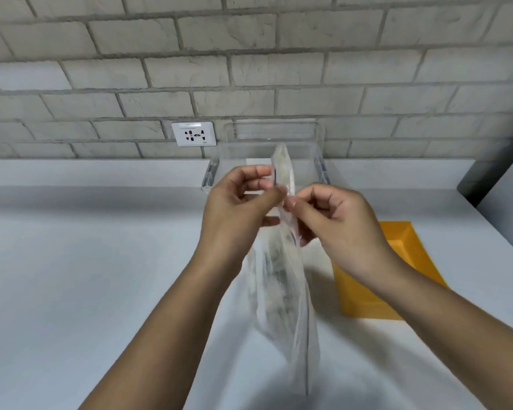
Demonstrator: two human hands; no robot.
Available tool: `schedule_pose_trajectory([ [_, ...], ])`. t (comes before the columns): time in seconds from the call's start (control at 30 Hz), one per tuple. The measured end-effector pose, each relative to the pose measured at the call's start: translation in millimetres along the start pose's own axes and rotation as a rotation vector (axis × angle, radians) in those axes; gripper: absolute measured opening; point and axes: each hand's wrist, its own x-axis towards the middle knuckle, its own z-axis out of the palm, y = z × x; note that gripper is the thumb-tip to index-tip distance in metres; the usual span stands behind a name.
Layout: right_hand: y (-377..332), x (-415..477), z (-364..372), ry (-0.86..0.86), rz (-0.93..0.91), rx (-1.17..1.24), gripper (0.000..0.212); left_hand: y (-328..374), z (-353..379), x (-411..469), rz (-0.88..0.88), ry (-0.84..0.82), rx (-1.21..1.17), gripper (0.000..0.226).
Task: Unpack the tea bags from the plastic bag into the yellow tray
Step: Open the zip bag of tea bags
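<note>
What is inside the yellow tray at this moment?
The visible part of the yellow tray looks bare, with no tea bags showing. The right hand and forearm cover its near-left portion, so that part cannot be checked. Both hands pinch the plastic bag.

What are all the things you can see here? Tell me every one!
plastic bag: one, clear, held up over the table between both hands; contents blurred
yellow tray: one, yellow, on the table at right, partly behind the right arm
clear bin: one, see-through, at the back by the wall
wall socket: one, white, on the brick wall
table: one, white
left hand: pinching the bag's top
right hand: pinching the bag's top
</note>
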Motion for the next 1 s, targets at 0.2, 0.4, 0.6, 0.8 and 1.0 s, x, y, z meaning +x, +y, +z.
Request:
schedule_pose_trajectory([
  [0.2,27.4,-18.6,1.8,-0.01,0.158,0.094,0.017,-36.6,-0.7,-33.1,-0.181,-0.05,0.312,0.014],
  [0.4,34.2,-27.1,3.7,0.085,0.209,0.162,0.018,-50.6,-7.8,-50.1,-0.146,-0.061,0.308,0.011],
  [0.6,40.7,-45.3,2.7,0.044,0.229,0.132,0.012,-58.7,-6.5,-56.3,-0.212,-0.041,0.08,0.012],
  [0.8,41.2,-50.9,2.2,0.081,0.309,0.209,0.015,-61.3,-5.4,-56.0,-0.192,-0.032,0.042,0.011],
  [1.0,40.5,-50.2,4.2,0.125,0.151,0.07,0.015,-66.8,-0.1,-55.3,-0.164,-0.065,0.069,0.01],
])
